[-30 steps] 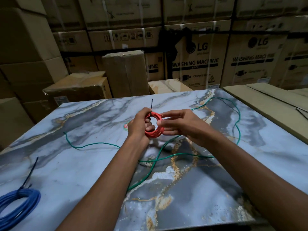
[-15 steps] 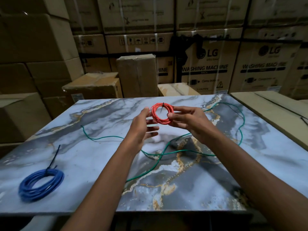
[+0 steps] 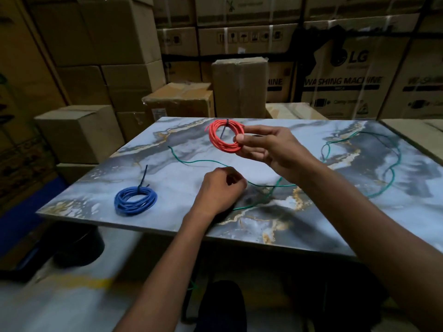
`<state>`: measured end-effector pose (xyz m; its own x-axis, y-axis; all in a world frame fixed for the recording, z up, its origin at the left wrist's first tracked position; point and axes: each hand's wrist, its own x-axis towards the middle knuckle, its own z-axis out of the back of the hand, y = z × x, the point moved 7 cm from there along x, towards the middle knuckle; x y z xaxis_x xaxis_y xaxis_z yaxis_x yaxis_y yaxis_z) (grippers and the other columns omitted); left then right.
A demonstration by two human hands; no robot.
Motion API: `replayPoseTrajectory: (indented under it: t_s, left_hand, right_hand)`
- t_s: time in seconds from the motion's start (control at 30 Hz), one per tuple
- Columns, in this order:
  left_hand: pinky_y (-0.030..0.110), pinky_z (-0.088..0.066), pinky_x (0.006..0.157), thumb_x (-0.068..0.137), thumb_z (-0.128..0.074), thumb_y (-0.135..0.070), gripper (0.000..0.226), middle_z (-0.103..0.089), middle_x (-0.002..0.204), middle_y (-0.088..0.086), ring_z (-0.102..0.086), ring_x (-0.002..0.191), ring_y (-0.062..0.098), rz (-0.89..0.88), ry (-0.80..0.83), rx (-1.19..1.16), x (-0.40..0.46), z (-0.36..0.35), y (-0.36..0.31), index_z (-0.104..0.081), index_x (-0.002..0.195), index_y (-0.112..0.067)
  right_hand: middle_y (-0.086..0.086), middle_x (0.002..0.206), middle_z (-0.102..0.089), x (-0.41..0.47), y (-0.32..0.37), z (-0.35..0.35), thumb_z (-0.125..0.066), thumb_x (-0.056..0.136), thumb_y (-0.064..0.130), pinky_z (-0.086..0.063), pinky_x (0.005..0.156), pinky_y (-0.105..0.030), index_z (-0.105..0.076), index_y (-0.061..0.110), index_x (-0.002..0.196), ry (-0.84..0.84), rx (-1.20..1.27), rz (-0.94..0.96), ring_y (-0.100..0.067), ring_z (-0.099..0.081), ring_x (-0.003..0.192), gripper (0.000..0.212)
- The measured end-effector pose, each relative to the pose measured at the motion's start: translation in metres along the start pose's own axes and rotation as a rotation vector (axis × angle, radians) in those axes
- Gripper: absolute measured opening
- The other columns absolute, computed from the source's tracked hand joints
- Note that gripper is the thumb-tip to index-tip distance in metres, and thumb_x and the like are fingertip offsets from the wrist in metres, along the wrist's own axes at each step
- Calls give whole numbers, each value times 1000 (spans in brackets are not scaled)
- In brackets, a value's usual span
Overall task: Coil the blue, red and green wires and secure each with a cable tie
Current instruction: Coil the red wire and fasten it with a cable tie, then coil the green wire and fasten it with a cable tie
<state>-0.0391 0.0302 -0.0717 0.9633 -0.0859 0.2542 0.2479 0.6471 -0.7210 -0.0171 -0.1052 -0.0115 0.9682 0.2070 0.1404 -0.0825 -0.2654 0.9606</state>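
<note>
Head view, looking down on a marble-pattern table with stacked cardboard boxes behind it. Right hand up above the far middle of the table, thumb and fingers pinching the right side of the red coil, dark cable tie already cinched across its far edge, tail poking into the loop. Left hand lower and nearer, well apart from the right, fingers curled right over the green wire; can't tell for sure whether actually gripping it or just closing in. Blue coil parked near the left edge of the table, tied off too, tie tail sticking up toward the far side. Green wire sprawled loose from far left across the middle and looping out to the right, no coil at all yet. So probably two down, one to go: red basically finished and just needs setting down, maybe beside the blue. Next up likely calls for freeing the right hand, grabbing one green end, and winding loops while feeding slack in from that long right-side run. No spare tie visible anywhere, so worth hunting for one first.
</note>
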Motion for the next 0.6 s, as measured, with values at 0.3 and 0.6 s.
replayPoseTrajectory:
  t_s: [0.3, 0.6]
  left_hand:
    - [24, -52, 84, 82, -69, -28, 14, -72, 96, 4, -66, 92, 14, -157, 75, 28, -25, -6, -3, -78, 91, -22]
    - [23, -55, 76, 88, -70, -18, 7, -75, 83, -6, -69, 77, 5, -147, -87, -134, -40, 40, 16, -77, 90, -18]
  right_hand:
    - [-21, 87, -76, 19, -22, -67, -76, 82, -10, -63, 73, -31, -69, -6, 110, 98, -104, -150, -28, -77, 78, 29]
    - [-19, 85, -76, 24, -31, -40, -75, 83, -9, -63, 74, -30, -71, -2, 99, -18, -70, -176, -28, -75, 78, 18]
